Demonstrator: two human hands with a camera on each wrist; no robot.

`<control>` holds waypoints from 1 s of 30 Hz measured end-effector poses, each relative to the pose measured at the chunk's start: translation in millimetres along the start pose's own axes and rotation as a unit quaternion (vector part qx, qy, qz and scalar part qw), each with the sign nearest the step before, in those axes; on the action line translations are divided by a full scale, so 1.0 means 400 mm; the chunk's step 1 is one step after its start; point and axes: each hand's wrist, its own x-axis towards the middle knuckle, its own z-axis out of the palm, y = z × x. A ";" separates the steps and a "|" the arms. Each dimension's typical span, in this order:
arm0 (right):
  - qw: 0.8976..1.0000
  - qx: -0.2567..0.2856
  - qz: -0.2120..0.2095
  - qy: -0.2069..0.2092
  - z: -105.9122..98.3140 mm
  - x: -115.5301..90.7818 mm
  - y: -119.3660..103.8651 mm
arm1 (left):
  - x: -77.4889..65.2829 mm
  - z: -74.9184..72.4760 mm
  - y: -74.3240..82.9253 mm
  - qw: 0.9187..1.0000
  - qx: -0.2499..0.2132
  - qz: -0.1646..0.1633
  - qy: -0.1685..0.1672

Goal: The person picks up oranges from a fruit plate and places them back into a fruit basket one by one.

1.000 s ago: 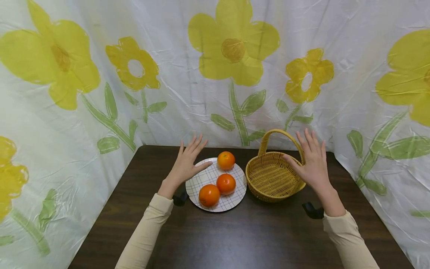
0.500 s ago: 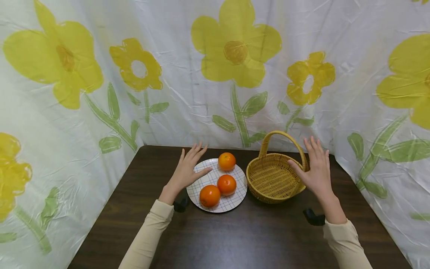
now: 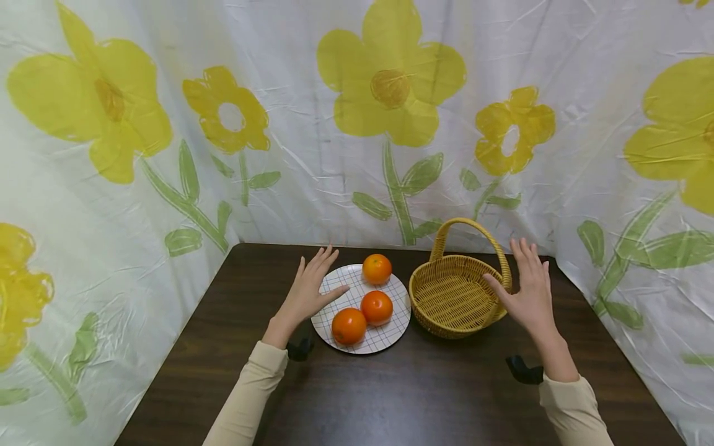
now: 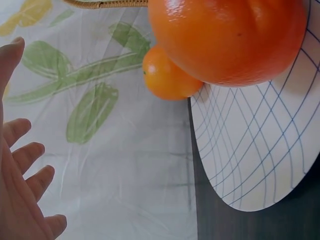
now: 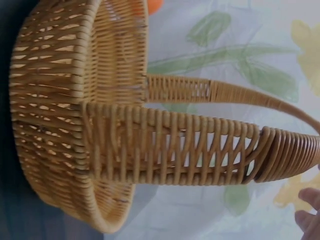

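My left hand [image 3: 308, 291] hovers with spread fingers at the left side of a white plate [image 3: 329, 297] patterned with blue grid lines. Three oranges lie on that plate: a back orange [image 3: 377, 269], a middle orange [image 3: 377, 308] and a front orange [image 3: 349, 326]. In the left wrist view one large orange [image 4: 230, 37] fills the top, and the hand holds nothing. My right hand [image 3: 528, 300] is raised beside a wicker basket [image 3: 452, 294], its fingers straight and thumb overlapping the basket's right side. The basket's arched handle [image 5: 170, 145] stands upright, and the inside holds nothing.
A dark wooden table [image 3: 401, 396] bears the plate and basket, which stand side by side near its back edge. A white curtain [image 3: 301, 173] with yellow flowers hangs behind and along both sides. Each wrist carries a black camera mount [image 3: 524, 370].
Both hands have sunk slightly lower in the head view, the right one also drifting a little to the right. The view itself has shifted slightly. Plate, oranges and basket stay in place.
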 end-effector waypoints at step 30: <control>0.998 0.015 0.052 -0.026 0.034 -0.067 0.034 | -0.065 0.060 -0.009 0.997 -0.062 -0.035 -0.034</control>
